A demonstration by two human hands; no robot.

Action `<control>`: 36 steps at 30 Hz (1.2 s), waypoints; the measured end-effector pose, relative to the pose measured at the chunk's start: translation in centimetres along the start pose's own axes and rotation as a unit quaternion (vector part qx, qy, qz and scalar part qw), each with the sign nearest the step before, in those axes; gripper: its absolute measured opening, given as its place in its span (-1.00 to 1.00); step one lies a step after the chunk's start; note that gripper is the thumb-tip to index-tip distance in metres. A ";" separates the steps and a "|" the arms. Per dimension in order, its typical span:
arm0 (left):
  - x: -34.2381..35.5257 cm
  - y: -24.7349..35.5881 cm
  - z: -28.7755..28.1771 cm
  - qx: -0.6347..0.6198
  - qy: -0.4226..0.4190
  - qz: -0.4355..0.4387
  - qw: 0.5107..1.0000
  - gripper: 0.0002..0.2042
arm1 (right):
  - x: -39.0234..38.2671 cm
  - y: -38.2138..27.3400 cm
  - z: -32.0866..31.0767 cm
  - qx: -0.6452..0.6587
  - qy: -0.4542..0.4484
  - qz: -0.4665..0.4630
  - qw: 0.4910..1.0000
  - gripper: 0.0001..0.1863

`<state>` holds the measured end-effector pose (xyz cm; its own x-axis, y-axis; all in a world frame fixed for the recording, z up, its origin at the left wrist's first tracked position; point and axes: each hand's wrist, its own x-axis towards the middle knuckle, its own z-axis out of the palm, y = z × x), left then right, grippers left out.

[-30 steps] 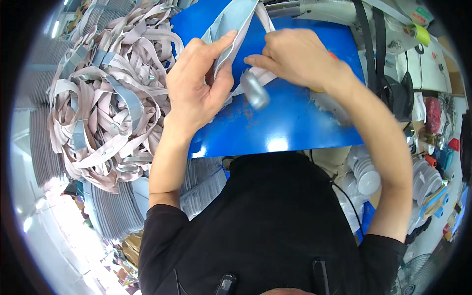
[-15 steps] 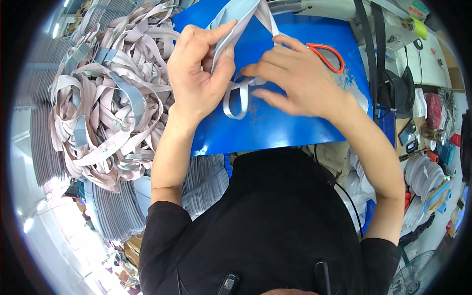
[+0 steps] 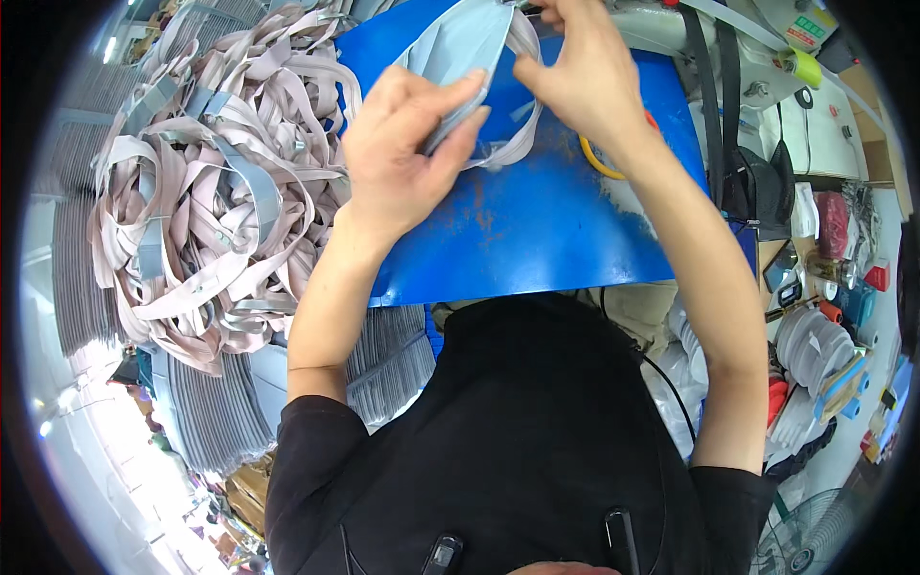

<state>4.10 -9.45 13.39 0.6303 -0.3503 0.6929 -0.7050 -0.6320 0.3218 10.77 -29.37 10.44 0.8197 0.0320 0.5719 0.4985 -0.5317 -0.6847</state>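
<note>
Pinched in my left hand is a folded light blue fabric piece with pale pinkish straps looping down beside it over the blue work surface. My right hand is raised at the top end of that fabric, fingers curled near a small metal part and thumb held out beside the strap; what its fingertips grip is too small to make out. Under and to the right of that hand, scissors with orange and yellow handles lie partly hidden by my wrist.
A large tangled heap of straps covers the left side, above stacked grey sheets. Machinery with black hanging straps stands at the back right. Beyond my right arm are white spools, tools and a fan.
My right hand has moved up from the lower strap loop to the top of the fabric. My left hand has shifted slightly right, still holding the fabric, and more of its blue face shows.
</note>
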 end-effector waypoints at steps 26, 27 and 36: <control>5.0 -4.0 4.1 0.057 -0.159 0.076 0.983 -0.68 | -2.4 2.6 2.7 0.528 -0.056 0.337 0.778 -0.76; 5.5 -4.5 4.2 0.057 -0.161 0.077 0.982 -0.68 | -1.9 2.7 2.9 0.530 -0.048 0.341 0.775 -0.75; 6.4 -7.1 3.4 0.180 -0.125 0.058 0.974 -0.43 | 0.7 2.4 4.7 0.495 0.016 0.371 0.785 -0.79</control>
<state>14.31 -9.57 13.33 0.6444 -0.5624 0.5182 -0.6447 -0.7640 -0.0275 13.83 -26.63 7.11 0.9885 -0.0050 -0.1509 -0.1258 0.5258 -0.8413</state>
